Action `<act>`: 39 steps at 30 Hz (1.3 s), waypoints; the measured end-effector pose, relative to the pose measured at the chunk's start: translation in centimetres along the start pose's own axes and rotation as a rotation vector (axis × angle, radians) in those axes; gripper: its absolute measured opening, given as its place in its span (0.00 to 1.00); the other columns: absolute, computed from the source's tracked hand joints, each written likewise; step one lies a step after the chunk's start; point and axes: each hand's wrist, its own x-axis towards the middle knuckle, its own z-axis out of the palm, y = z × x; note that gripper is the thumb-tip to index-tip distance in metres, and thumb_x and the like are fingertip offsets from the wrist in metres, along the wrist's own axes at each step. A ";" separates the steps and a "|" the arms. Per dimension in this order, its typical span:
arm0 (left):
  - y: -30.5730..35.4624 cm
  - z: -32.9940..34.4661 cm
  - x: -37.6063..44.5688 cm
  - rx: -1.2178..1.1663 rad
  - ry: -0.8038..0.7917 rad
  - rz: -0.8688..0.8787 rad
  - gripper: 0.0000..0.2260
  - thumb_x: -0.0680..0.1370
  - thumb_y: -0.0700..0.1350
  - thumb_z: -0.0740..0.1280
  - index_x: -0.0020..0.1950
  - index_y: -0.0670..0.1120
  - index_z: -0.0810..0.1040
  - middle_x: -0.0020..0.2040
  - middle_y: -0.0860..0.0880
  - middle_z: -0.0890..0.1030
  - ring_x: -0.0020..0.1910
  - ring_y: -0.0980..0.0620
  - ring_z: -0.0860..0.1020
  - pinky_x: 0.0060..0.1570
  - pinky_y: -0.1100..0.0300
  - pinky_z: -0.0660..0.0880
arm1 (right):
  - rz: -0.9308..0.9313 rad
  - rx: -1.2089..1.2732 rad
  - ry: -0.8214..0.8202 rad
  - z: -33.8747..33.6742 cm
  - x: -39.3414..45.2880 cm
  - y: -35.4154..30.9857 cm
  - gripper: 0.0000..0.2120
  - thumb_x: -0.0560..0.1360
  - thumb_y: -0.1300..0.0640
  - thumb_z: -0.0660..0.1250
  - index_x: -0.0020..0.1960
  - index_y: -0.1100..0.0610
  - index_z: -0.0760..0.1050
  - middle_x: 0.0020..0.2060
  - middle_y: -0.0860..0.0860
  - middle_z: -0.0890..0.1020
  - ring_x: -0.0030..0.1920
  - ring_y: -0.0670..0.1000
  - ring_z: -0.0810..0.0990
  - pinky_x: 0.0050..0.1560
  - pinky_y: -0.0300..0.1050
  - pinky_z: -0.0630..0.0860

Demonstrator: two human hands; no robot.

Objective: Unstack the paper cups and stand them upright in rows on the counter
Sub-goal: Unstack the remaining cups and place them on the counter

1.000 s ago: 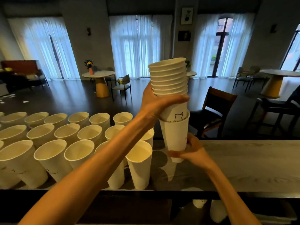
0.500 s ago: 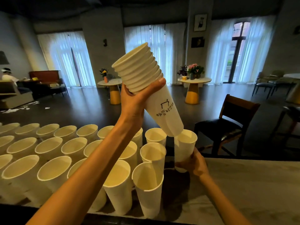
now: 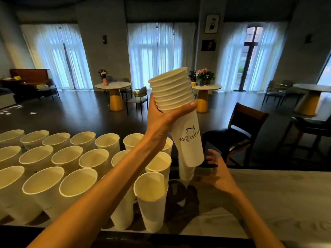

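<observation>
Mid-unstacking: left hand (image 3: pixel 161 120) grips the tilted cup stack (image 3: pixel 179 111) above the tabletop (image 3: pixel 268 194); right hand (image 3: pixel 220 174), released and empty, should next pinch the stack's bottom cup.

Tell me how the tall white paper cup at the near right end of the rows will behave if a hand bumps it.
The tall white paper cup probably tips easily: it is tall and its base looks narrower than its rim. Empty, thin-walled paper suggests it is light and would slide or dent under a push. If it falls, it may knock the neighbouring cups crowded against it.
</observation>
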 end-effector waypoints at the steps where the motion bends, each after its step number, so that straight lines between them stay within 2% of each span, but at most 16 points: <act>1: -0.3 0.9 -0.5 0.002 -0.014 -0.001 0.43 0.57 0.55 0.81 0.69 0.48 0.69 0.59 0.48 0.82 0.56 0.49 0.82 0.54 0.43 0.81 | -0.035 -0.008 -0.008 -1.3 -1.1 -0.8 0.56 0.54 0.55 0.85 0.75 0.47 0.58 0.68 0.50 0.69 0.68 0.49 0.69 0.53 0.36 0.75; 4: -0.5 3.3 -2.0 0.015 -0.075 -0.016 0.44 0.54 0.57 0.81 0.67 0.52 0.68 0.59 0.49 0.81 0.56 0.52 0.82 0.55 0.51 0.81 | -0.105 -0.095 -0.004 -4.4 -4.0 -3.3 0.56 0.53 0.47 0.85 0.74 0.39 0.58 0.65 0.39 0.71 0.63 0.38 0.71 0.64 0.40 0.68; 6: -0.4 4.5 -2.8 0.008 -0.163 -0.043 0.44 0.54 0.57 0.80 0.67 0.50 0.69 0.57 0.50 0.82 0.54 0.53 0.82 0.51 0.56 0.81 | -0.106 -0.152 -0.033 -6.1 -5.7 -5.2 0.51 0.53 0.46 0.85 0.69 0.35 0.61 0.62 0.34 0.71 0.60 0.34 0.72 0.61 0.35 0.68; 8: 0.1 5.5 -3.5 -0.019 -0.266 -0.076 0.42 0.57 0.56 0.80 0.67 0.47 0.71 0.54 0.50 0.83 0.52 0.53 0.83 0.47 0.60 0.80 | -0.048 -0.221 -0.162 -7.3 -7.2 -6.9 0.47 0.53 0.47 0.85 0.63 0.33 0.61 0.60 0.31 0.68 0.61 0.35 0.70 0.59 0.33 0.66; 11: 1.0 6.1 -4.0 -0.066 -0.390 -0.114 0.37 0.59 0.51 0.80 0.65 0.46 0.73 0.51 0.50 0.84 0.50 0.53 0.84 0.47 0.59 0.80 | -0.001 -0.128 -0.299 -8.1 -9.0 -8.6 0.45 0.54 0.48 0.84 0.63 0.33 0.64 0.61 0.35 0.75 0.65 0.42 0.73 0.65 0.45 0.72; 13: 1.6 6.1 -4.4 -0.038 -0.482 -0.112 0.37 0.60 0.49 0.80 0.66 0.45 0.72 0.53 0.49 0.84 0.53 0.51 0.83 0.49 0.58 0.80 | -0.019 0.040 -0.250 -8.3 -9.8 -9.7 0.40 0.55 0.47 0.81 0.64 0.39 0.68 0.58 0.40 0.82 0.60 0.44 0.80 0.55 0.42 0.79; 15: 1.8 5.9 -4.8 0.035 -0.523 -0.100 0.36 0.61 0.47 0.81 0.67 0.45 0.72 0.54 0.49 0.84 0.54 0.51 0.83 0.50 0.58 0.80 | -0.050 0.108 -0.179 -7.9 -10.2 -10.7 0.34 0.57 0.49 0.80 0.61 0.45 0.73 0.54 0.42 0.84 0.55 0.45 0.83 0.47 0.40 0.80; 17: 1.9 5.4 -5.1 0.090 -0.497 -0.077 0.29 0.62 0.42 0.81 0.61 0.49 0.76 0.49 0.54 0.85 0.51 0.56 0.83 0.47 0.63 0.80 | -0.066 0.097 -0.119 -7.1 -10.3 -11.1 0.30 0.58 0.55 0.83 0.57 0.47 0.76 0.50 0.41 0.85 0.52 0.43 0.84 0.48 0.40 0.78; 19: 1.8 5.1 -5.2 0.138 -0.451 -0.051 0.26 0.64 0.38 0.82 0.58 0.50 0.76 0.46 0.56 0.85 0.47 0.61 0.83 0.44 0.68 0.78 | -0.068 0.091 -0.052 -6.0 -10.3 -10.9 0.28 0.58 0.56 0.81 0.55 0.46 0.76 0.47 0.40 0.86 0.51 0.40 0.83 0.48 0.39 0.77; 22: 1.5 4.5 -5.4 0.208 -0.365 -0.002 0.30 0.64 0.39 0.83 0.63 0.47 0.75 0.49 0.56 0.84 0.48 0.63 0.82 0.43 0.70 0.77 | -0.070 0.090 0.051 -3.9 -9.7 -10.3 0.30 0.58 0.56 0.81 0.55 0.41 0.73 0.47 0.36 0.82 0.49 0.36 0.81 0.41 0.33 0.77; 24: 1.4 4.2 -5.1 0.220 -0.284 0.030 0.36 0.62 0.43 0.84 0.66 0.46 0.74 0.53 0.55 0.83 0.51 0.62 0.82 0.46 0.69 0.78 | -0.039 0.060 0.113 -2.0 -9.2 -9.2 0.32 0.59 0.57 0.82 0.57 0.40 0.71 0.49 0.35 0.80 0.51 0.36 0.79 0.40 0.30 0.77; 25: 1.6 4.0 -4.9 0.212 -0.251 0.040 0.38 0.61 0.44 0.85 0.67 0.46 0.73 0.55 0.54 0.83 0.52 0.60 0.82 0.47 0.68 0.79 | -0.014 0.030 0.122 -1.1 -8.9 -8.3 0.35 0.59 0.55 0.83 0.60 0.42 0.70 0.52 0.37 0.80 0.55 0.39 0.78 0.46 0.32 0.78; 27: 2.3 3.6 -4.4 0.179 -0.210 0.062 0.38 0.61 0.45 0.84 0.68 0.46 0.73 0.57 0.51 0.83 0.54 0.58 0.82 0.48 0.67 0.79 | 0.070 -0.016 0.127 0.8 -8.5 -6.6 0.38 0.59 0.54 0.84 0.64 0.49 0.70 0.60 0.47 0.79 0.63 0.51 0.77 0.59 0.46 0.78; 30: 3.9 2.8 -3.8 0.120 -0.166 0.082 0.35 0.58 0.52 0.82 0.62 0.46 0.76 0.52 0.53 0.84 0.51 0.58 0.83 0.45 0.67 0.79 | 0.140 -0.028 0.156 2.8 -7.7 -5.0 0.35 0.60 0.58 0.83 0.63 0.56 0.72 0.62 0.56 0.79 0.65 0.57 0.76 0.66 0.55 0.74; 33: 5.1 1.9 -3.3 0.065 -0.130 0.080 0.28 0.57 0.53 0.81 0.54 0.50 0.78 0.43 0.58 0.85 0.45 0.60 0.84 0.41 0.69 0.78 | 0.167 -0.064 0.119 4.2 -6.7 -3.6 0.39 0.60 0.55 0.83 0.67 0.58 0.69 0.64 0.57 0.78 0.66 0.58 0.75 0.66 0.56 0.73; 39: 5.4 0.8 -3.0 0.097 -0.112 0.111 0.31 0.56 0.58 0.77 0.55 0.49 0.77 0.46 0.57 0.84 0.46 0.60 0.84 0.41 0.68 0.78 | 0.169 -0.019 0.079 5.5 -6.5 -1.8 0.39 0.60 0.52 0.82 0.67 0.48 0.68 0.63 0.50 0.77 0.66 0.55 0.75 0.64 0.56 0.75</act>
